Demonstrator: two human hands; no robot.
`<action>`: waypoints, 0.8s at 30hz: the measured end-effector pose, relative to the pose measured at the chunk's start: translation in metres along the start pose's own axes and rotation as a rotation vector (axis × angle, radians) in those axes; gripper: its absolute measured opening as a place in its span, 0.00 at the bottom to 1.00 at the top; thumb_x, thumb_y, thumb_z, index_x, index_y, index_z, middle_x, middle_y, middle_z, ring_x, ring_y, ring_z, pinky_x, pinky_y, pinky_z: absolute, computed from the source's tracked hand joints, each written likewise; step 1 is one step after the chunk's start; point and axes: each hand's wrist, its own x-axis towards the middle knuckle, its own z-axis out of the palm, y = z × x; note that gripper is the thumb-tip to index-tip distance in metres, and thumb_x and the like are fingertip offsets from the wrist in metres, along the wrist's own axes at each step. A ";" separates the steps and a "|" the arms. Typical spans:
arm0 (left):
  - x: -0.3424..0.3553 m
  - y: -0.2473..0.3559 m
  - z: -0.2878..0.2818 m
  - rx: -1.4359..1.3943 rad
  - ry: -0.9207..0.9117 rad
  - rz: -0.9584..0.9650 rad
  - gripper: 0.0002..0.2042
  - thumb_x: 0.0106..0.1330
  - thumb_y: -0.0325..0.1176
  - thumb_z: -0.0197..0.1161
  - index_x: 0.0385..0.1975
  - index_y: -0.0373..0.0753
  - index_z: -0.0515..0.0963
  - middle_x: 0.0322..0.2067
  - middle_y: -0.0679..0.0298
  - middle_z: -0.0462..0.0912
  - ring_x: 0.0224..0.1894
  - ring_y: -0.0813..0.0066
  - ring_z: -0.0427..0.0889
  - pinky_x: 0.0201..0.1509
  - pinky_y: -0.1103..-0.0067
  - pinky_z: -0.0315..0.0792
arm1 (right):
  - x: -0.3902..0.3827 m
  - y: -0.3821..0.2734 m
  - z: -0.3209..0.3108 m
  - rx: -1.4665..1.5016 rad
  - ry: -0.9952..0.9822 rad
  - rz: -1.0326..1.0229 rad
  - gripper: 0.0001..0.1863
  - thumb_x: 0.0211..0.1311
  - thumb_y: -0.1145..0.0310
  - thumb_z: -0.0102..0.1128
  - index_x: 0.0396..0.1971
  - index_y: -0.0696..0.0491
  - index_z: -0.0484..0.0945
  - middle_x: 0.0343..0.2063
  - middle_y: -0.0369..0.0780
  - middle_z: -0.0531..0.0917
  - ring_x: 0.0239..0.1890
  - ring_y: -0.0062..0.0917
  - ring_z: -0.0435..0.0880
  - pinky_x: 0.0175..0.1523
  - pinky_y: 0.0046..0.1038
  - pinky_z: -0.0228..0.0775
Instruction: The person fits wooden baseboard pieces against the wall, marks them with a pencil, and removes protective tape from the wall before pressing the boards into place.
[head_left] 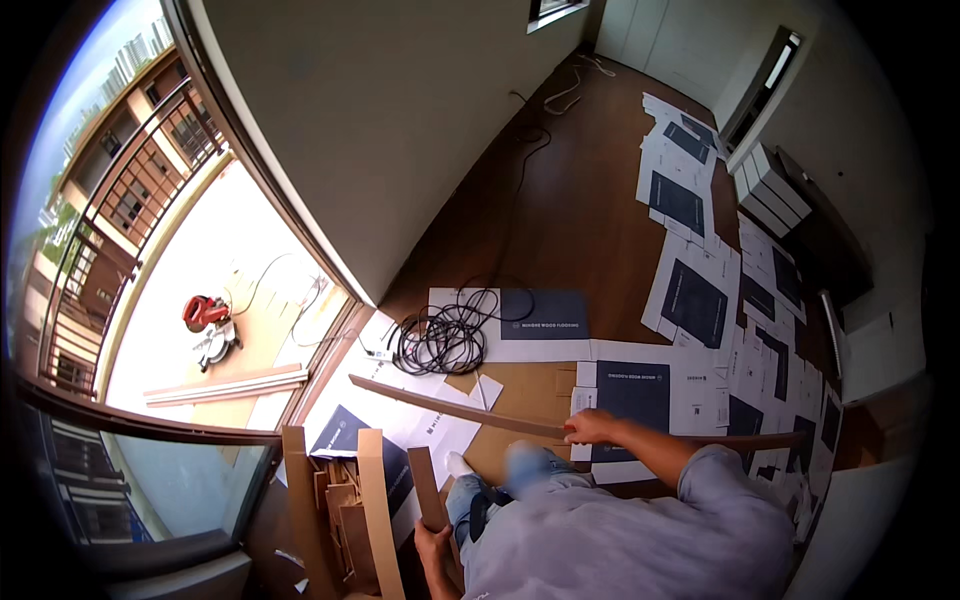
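My right hand [592, 427] is closed around a long, narrow wooden strip [465, 408], gripping it near its middle. The strip runs from close to the balcony doorway across in front of me, past my right arm. Low at my left side, my left hand [433, 548] is wrapped round a shorter brown board [427, 488], which stands tilted upward beside my leg. Just left of it is an open cardboard box [371, 500] with several wood offcuts [348, 525] inside. The lower end of the board is hidden by my arm and body.
Coiled black cable [440, 340] lies on flattened cardboard [545, 350] ahead. More printed sheets [690, 300] cover the brown floor [560, 215] to the right. A red mitre saw [208, 318] and long strips [225, 388] lie on the balcony. White boxes [772, 190] are stacked against the right wall.
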 end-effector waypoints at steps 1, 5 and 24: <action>0.021 0.013 -0.005 0.061 -0.042 0.030 0.27 0.44 0.36 0.78 0.43 0.32 0.77 0.38 0.50 0.86 0.42 0.57 0.86 0.49 0.67 0.78 | -0.005 0.006 0.003 -0.106 0.032 -0.011 0.19 0.58 0.51 0.61 0.37 0.52 0.85 0.34 0.44 0.88 0.39 0.39 0.87 0.44 0.40 0.77; 0.076 0.110 -0.019 -0.057 -0.298 0.216 0.24 0.44 0.35 0.78 0.40 0.32 0.79 0.34 0.54 0.87 0.38 0.64 0.86 0.45 0.72 0.77 | -0.035 0.012 0.005 -0.144 -0.005 0.064 0.15 0.62 0.52 0.61 0.39 0.46 0.86 0.36 0.42 0.87 0.41 0.40 0.86 0.44 0.42 0.77; 0.153 0.438 0.218 0.545 -0.820 0.577 0.26 0.49 0.44 0.73 0.46 0.36 0.80 0.40 0.47 0.85 0.43 0.52 0.85 0.50 0.63 0.77 | 0.030 0.139 -0.205 -0.077 0.044 -0.276 0.13 0.58 0.54 0.68 0.26 0.49 0.81 0.25 0.43 0.84 0.31 0.42 0.84 0.36 0.42 0.75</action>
